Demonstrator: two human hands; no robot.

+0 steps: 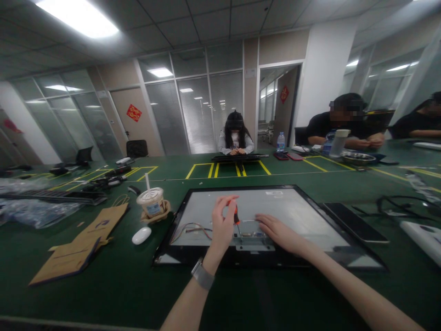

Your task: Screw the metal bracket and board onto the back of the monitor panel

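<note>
A flat screen panel (296,216) with a grey metal back and black border lies on the green table. My left hand (223,220), a watch on its wrist, is closed around a red-and-black screwdriver (236,215). The screwdriver stands nearly upright, its shaft pointing down at a metal bracket with connector ports (253,243) near the panel's front edge. My right hand (275,231) lies flat on the panel beside that bracket, fingers stretched out. Thin coloured wires (189,229) run over the panel's left part.
Left of the panel are a lidded drink cup (151,202) in a holder, a white mouse (141,235) and a brown paper bag (82,239). A dark flat device (354,221) lies to the right. Across the table a person (236,135) sits behind another panel (239,158).
</note>
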